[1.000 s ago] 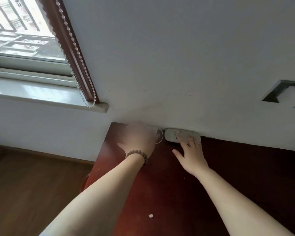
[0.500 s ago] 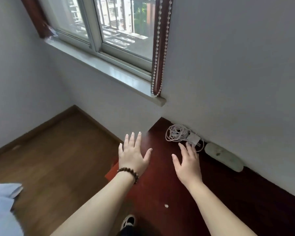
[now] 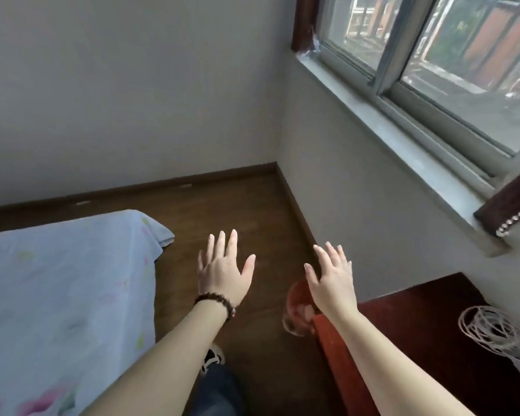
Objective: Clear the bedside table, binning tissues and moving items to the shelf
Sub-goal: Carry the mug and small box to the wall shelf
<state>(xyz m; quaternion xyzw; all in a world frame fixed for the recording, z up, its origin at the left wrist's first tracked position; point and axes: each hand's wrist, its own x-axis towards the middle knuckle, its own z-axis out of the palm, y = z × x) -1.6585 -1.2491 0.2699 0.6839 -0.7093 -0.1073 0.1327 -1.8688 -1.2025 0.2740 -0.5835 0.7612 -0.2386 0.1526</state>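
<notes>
My left hand [image 3: 222,271] is held out over the wooden floor, fingers spread, holding nothing; a dark bead bracelet circles its wrist. My right hand [image 3: 332,277] is also spread and empty, hovering just past the near left corner of the dark red bedside table [image 3: 427,334]. A coiled white cable with a charger [image 3: 493,331] lies on the table at the right edge of the view, well away from both hands.
A bed with a pale blue floral sheet [image 3: 57,295] fills the lower left. A reddish translucent object [image 3: 296,313] sits on the floor beside the table's corner, partly behind my right wrist. The window sill [image 3: 403,139] runs along the right wall. My shoe [image 3: 212,357] shows below.
The view has swung left from the wall and table toward the floor and bed. Both hands left the cable and the white device by the wall and are now spread in the air.
</notes>
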